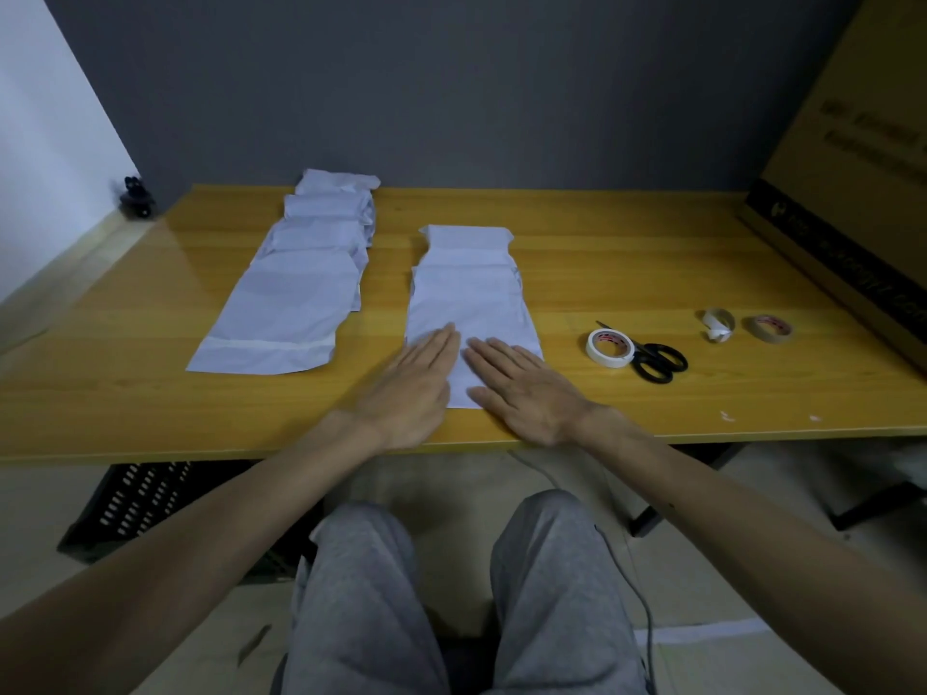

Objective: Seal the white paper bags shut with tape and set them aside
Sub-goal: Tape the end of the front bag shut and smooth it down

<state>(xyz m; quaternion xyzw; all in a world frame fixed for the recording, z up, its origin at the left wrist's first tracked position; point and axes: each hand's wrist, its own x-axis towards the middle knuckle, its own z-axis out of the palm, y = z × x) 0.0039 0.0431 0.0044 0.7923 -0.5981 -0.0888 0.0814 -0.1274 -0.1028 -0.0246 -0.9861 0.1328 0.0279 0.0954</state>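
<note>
White paper, thin and light, is what I'm handling. At far left on the wooden table [652, 253] lies one overlapped row of white paper bags [301, 293]. The front one has a pale band across its near end, so prob. the sealed lot. My left hand [411, 388] is flat, fingers straight and together, tips on the near left edge of the front bag [471, 313] of the centre row, gripping nothing. My right hand [521, 388] lies flat on that bag's near right corner, fingers straight, also holding nothing. The sheet looks limp, easy to crease, and likely to skate on the glossy top, so I'd press w/ flat palms to pin it. To lift, I'd pinch the near edge, thumb under, not bunch the middle. Contents I can't tell. Right of the bag are a white tape roll [609, 347] touching black scissors [657, 361], then a near-spent tape core [718, 324] and a brown tape roll [767, 327].
</note>
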